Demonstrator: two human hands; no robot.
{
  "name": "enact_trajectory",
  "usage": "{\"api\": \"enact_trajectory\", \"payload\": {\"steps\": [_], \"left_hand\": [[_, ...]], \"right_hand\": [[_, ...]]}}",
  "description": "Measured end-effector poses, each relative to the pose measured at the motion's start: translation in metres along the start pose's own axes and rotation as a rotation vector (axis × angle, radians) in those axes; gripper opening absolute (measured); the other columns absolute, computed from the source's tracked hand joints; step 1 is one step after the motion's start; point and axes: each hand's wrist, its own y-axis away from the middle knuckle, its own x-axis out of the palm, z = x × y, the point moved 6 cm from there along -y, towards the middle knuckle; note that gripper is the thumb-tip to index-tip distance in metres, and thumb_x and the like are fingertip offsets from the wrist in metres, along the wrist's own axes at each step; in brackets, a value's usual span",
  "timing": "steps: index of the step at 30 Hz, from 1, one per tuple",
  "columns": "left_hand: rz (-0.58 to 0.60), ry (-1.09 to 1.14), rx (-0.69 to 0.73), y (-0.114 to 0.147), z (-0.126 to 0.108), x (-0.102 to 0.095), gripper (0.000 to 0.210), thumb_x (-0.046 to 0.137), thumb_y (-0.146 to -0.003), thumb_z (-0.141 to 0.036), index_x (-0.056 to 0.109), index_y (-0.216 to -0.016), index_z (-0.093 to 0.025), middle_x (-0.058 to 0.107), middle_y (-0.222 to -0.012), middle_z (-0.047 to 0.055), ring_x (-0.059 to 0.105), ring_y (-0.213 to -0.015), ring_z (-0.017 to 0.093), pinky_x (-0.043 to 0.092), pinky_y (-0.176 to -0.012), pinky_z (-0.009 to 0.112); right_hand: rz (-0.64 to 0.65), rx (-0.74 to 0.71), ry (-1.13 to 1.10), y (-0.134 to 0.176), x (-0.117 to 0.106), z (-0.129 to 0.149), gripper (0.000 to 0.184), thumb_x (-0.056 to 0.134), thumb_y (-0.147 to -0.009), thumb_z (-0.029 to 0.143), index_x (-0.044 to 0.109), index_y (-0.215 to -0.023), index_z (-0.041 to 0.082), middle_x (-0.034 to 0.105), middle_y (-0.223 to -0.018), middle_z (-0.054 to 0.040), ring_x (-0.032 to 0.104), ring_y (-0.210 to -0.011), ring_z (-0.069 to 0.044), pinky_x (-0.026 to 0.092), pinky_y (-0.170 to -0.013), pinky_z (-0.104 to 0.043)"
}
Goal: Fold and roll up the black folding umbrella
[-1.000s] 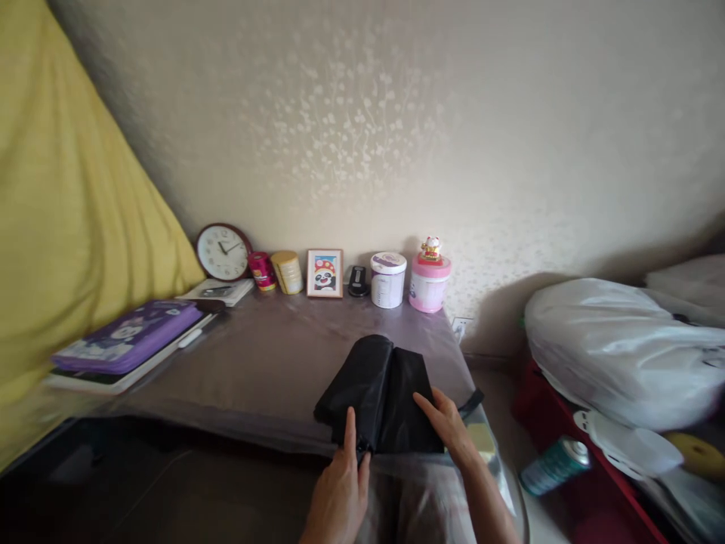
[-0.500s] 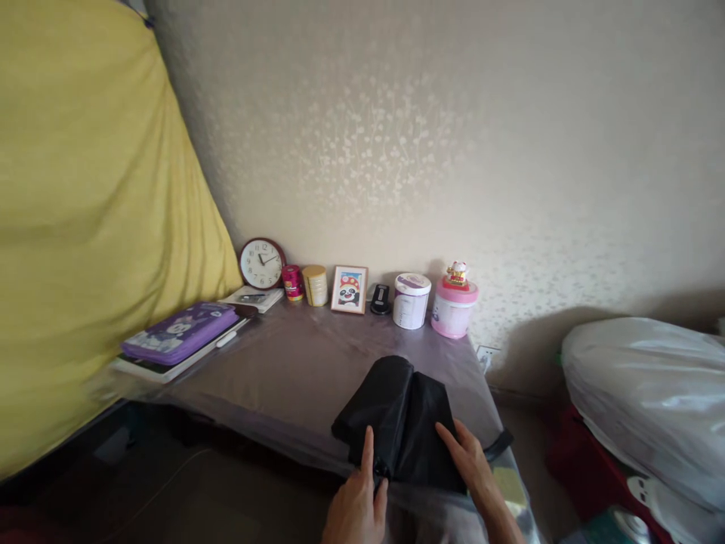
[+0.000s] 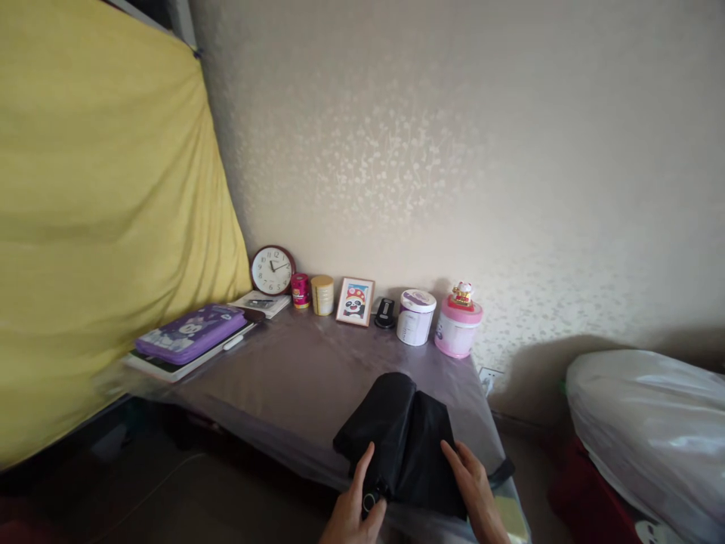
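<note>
A black folding umbrella (image 3: pixel 390 438), its cloth loose and spread in panels, lies on the near right part of the table. My left hand (image 3: pixel 354 495) is closed around its short handle, the thumb and index finger on either side of the round handle end. My right hand (image 3: pixel 473 480) rests against the right edge of the cloth with its fingers stretched out and a little apart; its underside is hidden. A dark strap-like piece (image 3: pixel 501 474) sticks out beyond that hand at the table's right edge.
Along the wall stand a clock (image 3: pixel 273 270), a pink can (image 3: pixel 300 291), a yellow-lidded tub (image 3: pixel 322 295), a panda picture frame (image 3: pixel 355 302), a white tub (image 3: pixel 416 321) and a pink tub (image 3: pixel 458 332). A purple case (image 3: pixel 192 332) lies left. A plastic-covered bundle (image 3: pixel 646 408) sits right.
The camera view has shifted, so the scene sits slightly lower. My left index finger has tilted and moved off the cloth's middle, showing the round handle end. My right hand stays at the cloth's edge.
</note>
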Motion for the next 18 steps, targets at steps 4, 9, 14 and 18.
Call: {"api": "enact_trajectory", "payload": {"steps": [4,9,14,18], "left_hand": [[-0.019,0.075,0.081,-0.003,0.005,0.002,0.070,0.043,-0.082,-0.025,0.012,-0.144,-0.018,0.042,-0.141,0.005,0.042,-0.126,0.016,0.030,-0.103,0.024],[-0.040,0.039,0.079,-0.002,0.002,0.002,0.069,0.042,-0.082,-0.026,0.013,-0.144,-0.019,0.042,-0.141,0.004,0.044,-0.124,0.016,0.032,-0.102,0.024],[-0.060,0.028,0.082,0.002,-0.008,-0.002,0.068,0.041,-0.084,-0.028,0.011,-0.144,-0.017,0.042,-0.140,0.008,0.044,-0.124,0.016,0.032,-0.101,0.024],[-0.073,0.014,0.030,0.004,-0.011,-0.007,0.069,0.042,-0.085,-0.032,0.010,-0.144,-0.017,0.063,-0.117,0.009,0.059,-0.106,0.018,0.040,-0.093,0.026]], "right_hand": [[0.076,0.059,-0.106,0.005,0.003,0.008,0.041,0.068,-0.056,0.052,0.070,-0.076,0.017,0.066,-0.064,-0.0012,0.063,-0.067,-0.023,0.051,-0.059,-0.029],[0.174,0.097,-0.233,0.011,0.012,0.044,0.042,0.070,-0.058,0.049,0.070,-0.086,0.017,0.069,-0.072,-0.0018,0.065,-0.068,-0.022,0.051,-0.059,-0.028],[0.295,0.032,-0.345,0.007,0.044,0.081,0.037,0.071,-0.062,0.043,0.065,-0.090,0.018,0.069,-0.076,-0.0016,0.065,-0.072,-0.021,0.050,-0.062,-0.026],[0.332,-0.029,-0.357,-0.001,0.069,0.091,0.040,0.072,-0.061,0.042,0.062,-0.090,0.016,0.068,-0.074,-0.0025,0.064,-0.067,-0.020,0.050,-0.060,-0.027]]}}
